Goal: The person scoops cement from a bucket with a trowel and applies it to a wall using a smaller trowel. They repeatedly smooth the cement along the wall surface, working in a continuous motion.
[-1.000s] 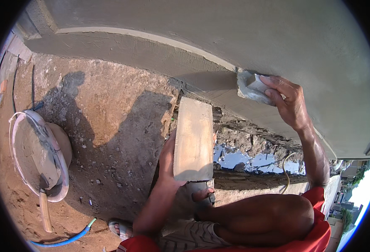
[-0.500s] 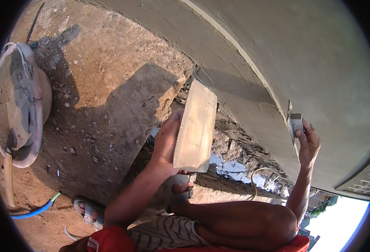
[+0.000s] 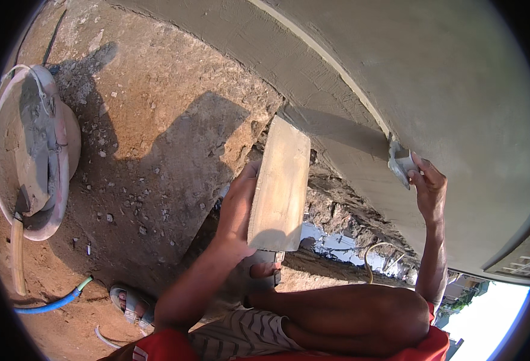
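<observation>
My left hand (image 3: 238,207) grips a flat, pale wooden board, like a plasterer's float (image 3: 281,186), held tilted in front of my knees. My fingers go behind it, so its handle is hidden. In my right hand (image 3: 430,183) is a small metal trowel (image 3: 402,162), its blade smeared with wet mortar. The trowel rests at the raised edge (image 3: 337,63) between the smooth grey plastered wall (image 3: 457,90) and the rougher plaster strip (image 3: 361,171) below it.
On the left stands a bucket (image 3: 66,174) with grey mortar and a wooden-handled tool (image 3: 17,256) in it. A blue hose (image 3: 48,305) lies near my sandalled foot (image 3: 131,304). Rubble and a puddle (image 3: 337,243) run along the wall's foot, beside a thin bent hose (image 3: 370,259).
My right hand has moved the trowel left and slightly up along the raised edge, and mortar now shows on its blade. The board in my left hand has stayed nearly in place.
</observation>
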The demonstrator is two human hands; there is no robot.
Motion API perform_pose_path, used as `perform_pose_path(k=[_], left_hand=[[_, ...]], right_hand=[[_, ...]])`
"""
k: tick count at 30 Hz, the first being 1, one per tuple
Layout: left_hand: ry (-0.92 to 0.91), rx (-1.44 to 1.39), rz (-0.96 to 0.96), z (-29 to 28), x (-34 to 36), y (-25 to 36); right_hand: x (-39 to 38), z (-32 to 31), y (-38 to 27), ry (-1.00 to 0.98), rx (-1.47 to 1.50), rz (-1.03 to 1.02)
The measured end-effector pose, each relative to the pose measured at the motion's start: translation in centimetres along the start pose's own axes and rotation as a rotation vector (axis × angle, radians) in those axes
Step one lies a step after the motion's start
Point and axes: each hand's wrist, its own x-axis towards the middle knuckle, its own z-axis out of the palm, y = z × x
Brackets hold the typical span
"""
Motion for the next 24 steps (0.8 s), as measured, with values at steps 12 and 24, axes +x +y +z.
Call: perform_pose_path(k=[12, 24], left_hand=[[-0.151, -0.097, 0.002, -3.5, 2.3, -1.8], [-0.340, 0.181, 0.239, -5.0, 1.6, -1.7]], right_hand=[[-4.2, 7.6, 1.5, 0.359, -0.190, -0.330], [0.7, 11.4, 1.1, 0.411, -0.353, -0.508]])
